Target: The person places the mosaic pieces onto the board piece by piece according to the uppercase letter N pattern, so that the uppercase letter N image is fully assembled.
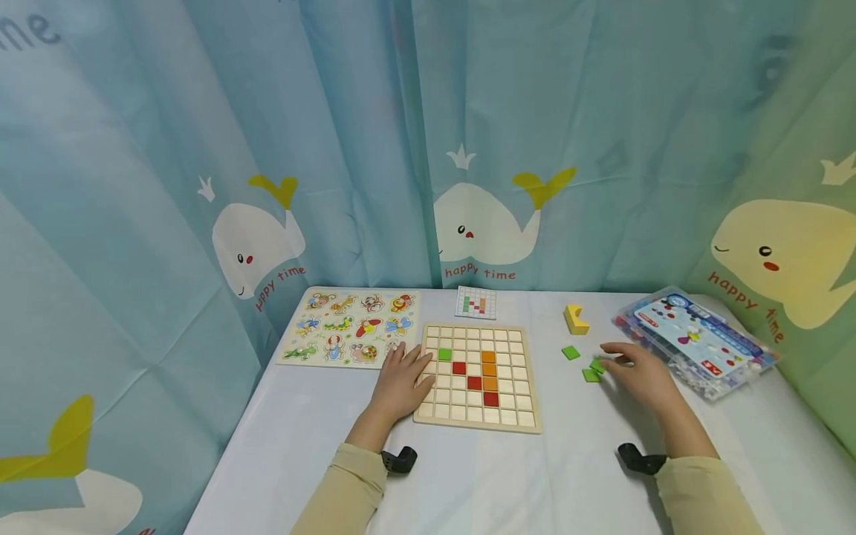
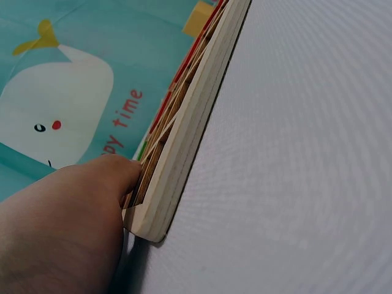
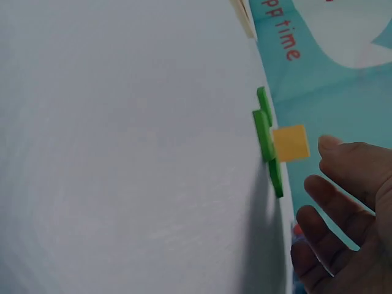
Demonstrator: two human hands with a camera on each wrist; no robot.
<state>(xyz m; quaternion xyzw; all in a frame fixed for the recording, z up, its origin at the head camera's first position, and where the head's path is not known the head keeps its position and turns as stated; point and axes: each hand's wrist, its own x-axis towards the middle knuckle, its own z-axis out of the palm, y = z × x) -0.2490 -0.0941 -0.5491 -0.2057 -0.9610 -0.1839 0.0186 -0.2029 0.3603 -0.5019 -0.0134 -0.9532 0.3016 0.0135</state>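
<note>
Your right hand (image 1: pixel 642 377) has its fingers loosely bent and its thumb standing apart from them, with nothing pinched between. Just beside its fingertips lie three loose green tiles (image 1: pixel 591 376), right of the grid board; whether a fingertip touches the nearest one, you cannot tell from these views. The tiles are square, equal-sided; the far one sits skewed, a corner aimed to the left, while the other two lie close together.

Your left hand (image 1: pixel 401 383) rests relaxed on the left edge of the grid board (image 1: pixel 524 386), thumb on the grid. The board is nearly square, its near edge running left to right. On it, three orange tiles (image 1: pixel 490 369) form a line whose long axis runs near to far; red tiles (image 1: pixel 475 383) step from far left to near right, and one green square (image 1: pixel 444 355) sits at the far left.

Beyond the board lies a pattern card (image 1: pixel 476 303); far left, an insect puzzle (image 1: pixel 294 359). Far right, a yellow block (image 1: pixel 575 321) turns its notch rightward, and a clear box (image 1: pixel 695 338) slants from far left to near right.

A white cloth (image 1: pixel 481 483) covers the table, and a blue-green whale curtain (image 1: pixel 361 148) surrounds it.
</note>
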